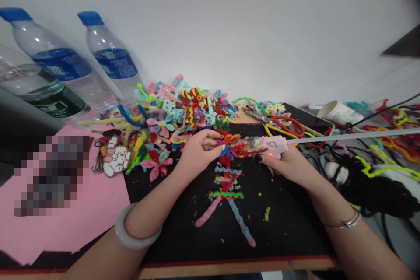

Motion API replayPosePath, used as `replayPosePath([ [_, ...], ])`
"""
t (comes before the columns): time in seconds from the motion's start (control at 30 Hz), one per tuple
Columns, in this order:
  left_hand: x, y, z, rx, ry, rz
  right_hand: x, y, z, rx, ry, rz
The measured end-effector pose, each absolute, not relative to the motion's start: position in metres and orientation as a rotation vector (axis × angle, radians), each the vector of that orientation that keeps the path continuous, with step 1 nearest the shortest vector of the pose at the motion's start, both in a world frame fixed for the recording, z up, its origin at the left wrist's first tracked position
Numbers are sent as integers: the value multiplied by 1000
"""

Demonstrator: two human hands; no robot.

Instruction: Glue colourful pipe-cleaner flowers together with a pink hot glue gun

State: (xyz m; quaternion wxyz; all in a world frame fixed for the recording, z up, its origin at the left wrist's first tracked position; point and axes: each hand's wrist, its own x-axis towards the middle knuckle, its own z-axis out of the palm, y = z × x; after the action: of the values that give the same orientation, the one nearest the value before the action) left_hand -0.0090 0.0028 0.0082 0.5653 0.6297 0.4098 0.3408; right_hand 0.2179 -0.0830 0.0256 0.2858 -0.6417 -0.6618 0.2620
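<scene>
Above the dark mat, my left hand pinches a small blue, red and magenta fuzzy pipe-cleaner piece between thumb and fingertips. My right hand is wrapped round a pink hot glue gun. A red light glows on the gun, and a long pale glue stick runs out of its back to the right. Its nozzle end points left, close to a cluster of red, orange and yellow pieces. Just below lies a pipe-cleaner figure with a green zigzag strip and two splayed legs.
A heap of colourful pipe-cleaner flowers lies against the wall. Scissors and a paper cup are at the right, near black cables. Bottles and pink paper are at the left, with a keychain.
</scene>
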Motion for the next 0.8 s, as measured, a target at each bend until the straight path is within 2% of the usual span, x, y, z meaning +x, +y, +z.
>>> replayPosePath([
  [0.8, -9, 3, 6, 1480, 967, 783, 217, -84, 27, -1726, -1796, 734],
])
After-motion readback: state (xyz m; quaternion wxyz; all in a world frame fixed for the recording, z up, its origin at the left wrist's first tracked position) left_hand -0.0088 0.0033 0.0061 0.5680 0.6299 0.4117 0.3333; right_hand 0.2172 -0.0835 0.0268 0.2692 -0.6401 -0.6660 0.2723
